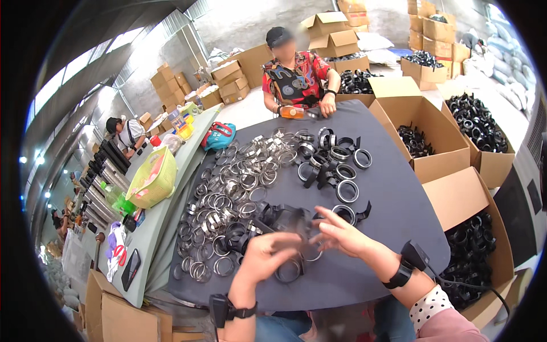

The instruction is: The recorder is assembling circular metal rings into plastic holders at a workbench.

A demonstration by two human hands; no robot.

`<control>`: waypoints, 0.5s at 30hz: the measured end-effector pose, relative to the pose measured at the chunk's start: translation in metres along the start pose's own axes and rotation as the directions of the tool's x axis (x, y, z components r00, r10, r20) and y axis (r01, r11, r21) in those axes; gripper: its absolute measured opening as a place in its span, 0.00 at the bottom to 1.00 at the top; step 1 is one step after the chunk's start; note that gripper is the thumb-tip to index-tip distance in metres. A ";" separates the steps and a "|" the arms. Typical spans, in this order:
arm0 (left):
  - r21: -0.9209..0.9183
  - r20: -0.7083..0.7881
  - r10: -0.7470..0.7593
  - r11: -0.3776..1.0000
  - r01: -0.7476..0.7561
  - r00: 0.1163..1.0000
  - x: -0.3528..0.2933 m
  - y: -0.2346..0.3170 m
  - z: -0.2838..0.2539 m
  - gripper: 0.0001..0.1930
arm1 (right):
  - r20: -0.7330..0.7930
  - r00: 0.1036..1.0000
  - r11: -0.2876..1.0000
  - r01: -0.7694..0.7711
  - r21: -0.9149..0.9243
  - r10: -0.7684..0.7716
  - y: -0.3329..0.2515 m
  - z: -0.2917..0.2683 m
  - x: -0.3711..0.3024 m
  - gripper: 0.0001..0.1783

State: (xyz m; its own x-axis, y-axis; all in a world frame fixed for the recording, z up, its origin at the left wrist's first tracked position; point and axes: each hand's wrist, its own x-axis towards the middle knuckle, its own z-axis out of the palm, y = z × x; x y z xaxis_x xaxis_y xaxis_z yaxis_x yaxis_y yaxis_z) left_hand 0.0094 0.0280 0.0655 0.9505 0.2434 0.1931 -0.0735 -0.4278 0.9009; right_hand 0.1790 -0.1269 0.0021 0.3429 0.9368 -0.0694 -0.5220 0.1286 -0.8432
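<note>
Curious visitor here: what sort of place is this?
Probably a workshop or small factory: metal rings lie heaped on a dark table, open cardboard boxes of black ring-shaped parts stand beside it, and another person is across the table.

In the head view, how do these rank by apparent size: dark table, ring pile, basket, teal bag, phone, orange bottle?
1. Dark table
2. Ring pile
3. Basket
4. Teal bag and phone: too alike to rank
5. Orange bottle

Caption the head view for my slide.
Left hand and right hand over a dark table strewn with silver and black rings, open cardboard boxes alongside.
</note>
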 end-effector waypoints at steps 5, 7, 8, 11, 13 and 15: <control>-0.531 -0.250 -0.017 0.839 -0.122 0.968 -0.032 -0.038 0.047 0.13 | 0.106 0.993 0.928 0.016 0.371 -0.060 0.026 0.011 -0.021 0.22; -0.762 -0.247 -0.086 0.632 -0.138 0.965 -0.034 -0.049 0.070 0.25 | -0.066 0.982 0.961 0.189 0.203 -0.179 0.045 0.022 -0.028 0.27; -0.846 -0.206 -0.100 0.519 -0.125 0.973 -0.038 -0.057 0.081 0.29 | -0.206 0.925 0.945 0.327 0.009 -0.319 0.056 0.029 -0.031 0.32; -0.911 -0.193 -0.360 0.412 -0.030 0.913 -0.043 -0.070 0.100 0.28 | -0.235 0.874 0.892 0.360 -0.275 -0.425 0.089 0.033 -0.042 0.41; -0.942 -0.217 -0.449 0.330 -0.065 0.867 -0.043 -0.076 0.100 0.24 | -0.212 0.879 0.863 0.326 -0.387 -0.427 0.095 0.036 -0.048 0.40; -0.821 -0.241 -0.323 0.570 -0.015 0.915 -0.046 -0.073 0.093 0.24 | -0.215 0.868 0.868 0.364 -0.338 -0.448 0.100 0.029 -0.049 0.40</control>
State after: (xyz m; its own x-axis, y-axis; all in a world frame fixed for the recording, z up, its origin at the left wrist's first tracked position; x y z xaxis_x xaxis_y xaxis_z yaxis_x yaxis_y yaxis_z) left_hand -0.0006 -0.0327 -0.0457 0.8210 0.5706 -0.0207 -0.3039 0.4675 0.8301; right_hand 0.0875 -0.1504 -0.0631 0.6991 0.6857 0.2028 -0.0639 0.3425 -0.9374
